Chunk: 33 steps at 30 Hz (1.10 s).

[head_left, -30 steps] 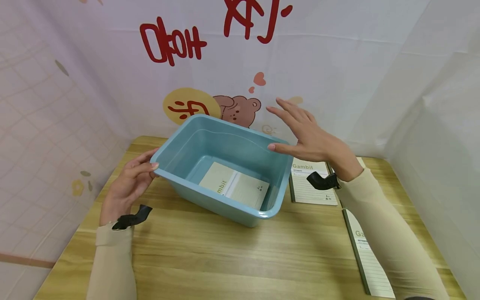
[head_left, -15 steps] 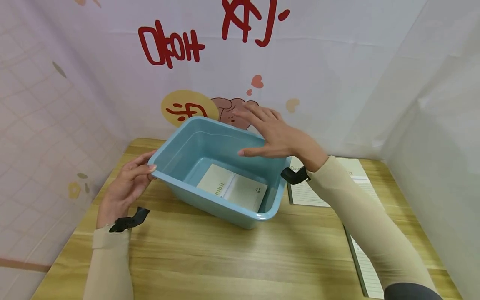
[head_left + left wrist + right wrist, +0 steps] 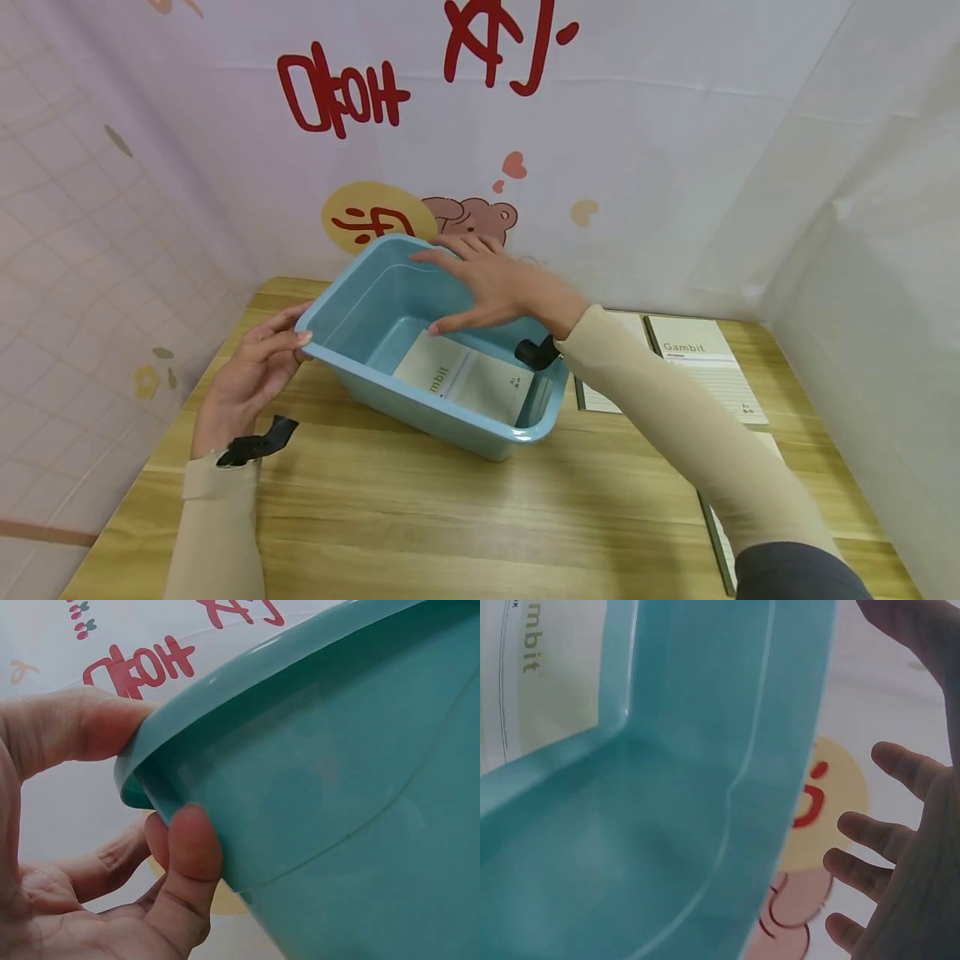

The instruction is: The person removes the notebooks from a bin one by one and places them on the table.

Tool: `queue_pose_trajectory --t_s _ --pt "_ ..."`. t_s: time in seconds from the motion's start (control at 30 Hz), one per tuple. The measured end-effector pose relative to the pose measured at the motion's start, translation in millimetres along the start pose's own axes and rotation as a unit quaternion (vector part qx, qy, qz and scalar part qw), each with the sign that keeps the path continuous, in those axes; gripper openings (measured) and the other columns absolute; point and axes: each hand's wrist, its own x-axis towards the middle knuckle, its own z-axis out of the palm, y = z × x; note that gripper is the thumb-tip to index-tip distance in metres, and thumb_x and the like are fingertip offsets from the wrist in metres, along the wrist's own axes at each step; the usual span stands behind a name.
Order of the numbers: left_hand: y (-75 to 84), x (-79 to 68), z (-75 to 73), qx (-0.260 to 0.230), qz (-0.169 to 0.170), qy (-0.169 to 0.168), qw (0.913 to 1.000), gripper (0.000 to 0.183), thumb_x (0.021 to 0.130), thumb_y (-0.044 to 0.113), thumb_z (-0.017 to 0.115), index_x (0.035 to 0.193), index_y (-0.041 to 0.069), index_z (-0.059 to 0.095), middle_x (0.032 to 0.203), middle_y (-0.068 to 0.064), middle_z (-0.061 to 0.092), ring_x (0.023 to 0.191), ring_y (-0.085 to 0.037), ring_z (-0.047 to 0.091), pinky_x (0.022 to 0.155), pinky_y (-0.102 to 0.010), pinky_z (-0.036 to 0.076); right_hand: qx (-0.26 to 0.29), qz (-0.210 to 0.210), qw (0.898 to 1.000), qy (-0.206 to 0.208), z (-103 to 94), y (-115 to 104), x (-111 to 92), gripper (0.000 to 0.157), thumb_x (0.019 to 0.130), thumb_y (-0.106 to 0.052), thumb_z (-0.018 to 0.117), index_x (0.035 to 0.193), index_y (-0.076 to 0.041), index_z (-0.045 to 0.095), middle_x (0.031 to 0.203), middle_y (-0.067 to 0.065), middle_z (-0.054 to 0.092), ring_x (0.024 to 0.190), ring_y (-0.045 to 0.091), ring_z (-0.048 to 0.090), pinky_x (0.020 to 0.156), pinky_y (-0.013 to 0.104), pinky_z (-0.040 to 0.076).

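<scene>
A blue plastic basin [image 3: 427,417] stands on the wooden table, with a Gambit notebook [image 3: 491,385] lying flat on its floor. My left hand [image 3: 251,375] grips the basin's rim at its left corner. In the left wrist view the thumb and fingers pinch the rim [image 3: 217,694] from both sides. My right hand [image 3: 495,287] reaches over the basin, fingers spread and holding nothing. The right wrist view has those fingers [image 3: 874,836] close beside the basin's far rim. My right hand and forearm hide part of the basin's back and right side.
To the right of the basin lie several more Gambit notebooks: one at the back [image 3: 701,362], one [image 3: 600,400] partly behind my forearm, and one nearer me [image 3: 720,542], mostly covered by the sleeve. A printed white curtain [image 3: 660,183] hangs behind the table [image 3: 420,517].
My right hand has swept left and a little down, from the basin's right edge to over its middle. The left hand keeps its grip, and the basin stays in place.
</scene>
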Motion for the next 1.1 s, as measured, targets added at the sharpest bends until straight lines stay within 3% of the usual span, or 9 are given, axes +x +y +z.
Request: queue_pose_trajectory --t_s 0.3,0.53,1.1 --pt "-2.0 -0.6 -1.3 0.001 0.001 0.002 1.0000 0.041 0.103 -0.009 0.043 0.139 0.005 0.058 0.133 -0.007 0.055 0.101 -0.013 0.063 0.082 -0.020 0.055 0.010 -0.032 0.999 -0.026 24.9 -3 27 0.091 0.086 -0.073 0.064 0.160 -0.034 0.029 0.166 0.006 0.024 0.155 0.031 0.016 0.125 0.060 0.012" --pt "-1.2 -2.0 -1.7 0.001 0.000 -0.001 1.0000 0.041 0.104 -0.008 0.042 0.140 0.005 0.057 0.133 -0.007 0.054 0.099 -0.013 0.063 0.082 -0.021 0.054 -0.055 -0.035 0.997 -0.035 41.0 -11 44 0.088 0.087 -0.075 0.059 0.159 -0.034 0.031 0.163 0.006 0.028 0.154 0.028 0.018 0.126 0.058 0.007" --pt "-2.3 -0.7 -2.3 0.003 0.004 -0.004 1.0000 0.041 0.104 -0.009 0.041 0.139 0.005 0.058 0.133 -0.007 0.055 0.101 -0.013 0.063 0.083 -0.020 0.055 -0.082 -0.065 0.989 -0.107 80.9 -13 62 0.079 0.089 -0.074 0.059 0.152 -0.033 0.035 0.155 0.002 0.031 0.141 0.023 0.027 0.125 0.050 0.019"
